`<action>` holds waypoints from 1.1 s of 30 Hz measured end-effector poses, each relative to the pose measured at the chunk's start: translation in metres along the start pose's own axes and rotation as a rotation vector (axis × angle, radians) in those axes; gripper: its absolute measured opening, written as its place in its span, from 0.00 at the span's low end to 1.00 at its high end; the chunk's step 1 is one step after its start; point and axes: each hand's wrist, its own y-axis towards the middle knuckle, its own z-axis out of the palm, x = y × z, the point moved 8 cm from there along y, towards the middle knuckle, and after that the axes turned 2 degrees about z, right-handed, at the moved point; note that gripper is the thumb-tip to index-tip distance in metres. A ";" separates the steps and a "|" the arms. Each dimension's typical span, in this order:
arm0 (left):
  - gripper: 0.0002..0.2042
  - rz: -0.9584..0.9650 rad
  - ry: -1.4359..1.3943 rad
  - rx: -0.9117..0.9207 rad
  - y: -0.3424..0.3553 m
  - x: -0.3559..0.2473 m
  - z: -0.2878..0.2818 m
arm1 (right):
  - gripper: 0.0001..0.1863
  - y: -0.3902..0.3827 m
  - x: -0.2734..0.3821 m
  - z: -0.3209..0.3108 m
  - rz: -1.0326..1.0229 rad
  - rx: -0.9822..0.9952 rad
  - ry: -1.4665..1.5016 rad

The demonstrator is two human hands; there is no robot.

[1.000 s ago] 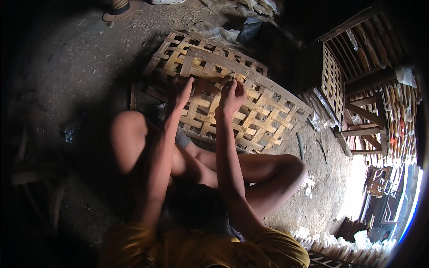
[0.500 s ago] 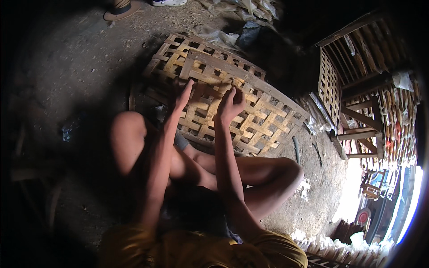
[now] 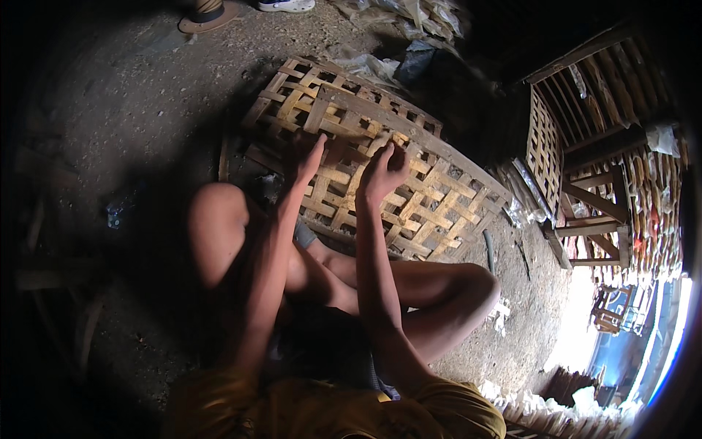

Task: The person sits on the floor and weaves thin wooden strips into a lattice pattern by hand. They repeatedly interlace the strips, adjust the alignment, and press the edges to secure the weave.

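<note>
A woven bamboo panel (image 3: 418, 207) with a wooden frame lies slanted across the ground in front of my crossed legs. My left hand (image 3: 307, 155) is over its left part, thumb raised and the other fingers seemingly curled in shadow. To its right, my right hand (image 3: 385, 172) is closed above the weave, with thumb and fingers bent toward each other. Whatever either hand grips, if anything, cannot be made out. A dark band, perhaps shadow, crosses the slats between the hands. Under the far edge a second woven panel (image 3: 281, 85) sticks out.
Crumpled plastic sheeting (image 3: 369, 67) lies beyond the panels. A wooden rack (image 3: 596, 225) with a lattice side (image 3: 542, 150) stands at the right. A short dark tube (image 3: 488, 249) is on the dirt floor (image 3: 523, 307). At the top left are another person's feet and a shoe (image 3: 287, 5).
The whole view has shifted slightly, so the scene sits a little further right and lower. Both hands keep nearly the same place over the panel; the right one looks a bit more closed.
</note>
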 end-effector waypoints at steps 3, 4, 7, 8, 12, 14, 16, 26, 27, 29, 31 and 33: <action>0.37 0.012 -0.017 -0.006 0.003 0.004 0.002 | 0.09 -0.004 0.010 0.007 -0.086 -0.047 0.008; 0.37 0.028 -0.020 0.026 0.004 0.003 0.003 | 0.09 -0.004 0.012 0.008 -0.106 -0.045 -0.009; 0.36 0.067 -0.037 0.103 -0.001 -0.012 0.002 | 0.09 0.001 0.011 0.003 -0.190 -0.053 -0.097; 0.35 0.070 -0.044 0.100 -0.002 -0.014 0.002 | 0.09 0.000 0.013 0.004 -0.229 -0.053 -0.142; 0.33 0.034 0.021 0.081 -0.008 -0.021 0.000 | 0.06 -0.005 0.015 0.016 -0.178 0.045 -0.217; 0.34 0.173 0.003 0.077 0.011 0.016 0.007 | 0.17 -0.024 0.033 0.072 -0.251 0.420 -0.415; 0.35 0.176 0.014 0.200 0.014 0.019 0.021 | 0.18 -0.016 0.031 0.060 -0.243 0.291 -0.246; 0.37 0.016 -0.266 0.080 -0.007 -0.005 0.008 | 0.12 -0.004 0.007 -0.008 -0.002 0.095 0.014; 0.37 0.026 -0.234 0.064 -0.002 -0.001 0.002 | 0.11 -0.006 0.010 -0.003 0.015 0.109 -0.026; 0.39 0.038 -0.248 0.070 0.004 0.010 0.023 | 0.10 -0.002 0.024 -0.007 -0.127 0.035 -0.130; 0.40 0.017 -0.221 0.059 0.009 0.017 0.016 | 0.09 -0.002 0.029 0.003 -0.187 0.017 -0.177; 0.40 -0.015 -0.159 0.115 -0.005 -0.004 0.015 | 0.08 0.010 0.023 -0.008 -0.194 -0.010 -0.230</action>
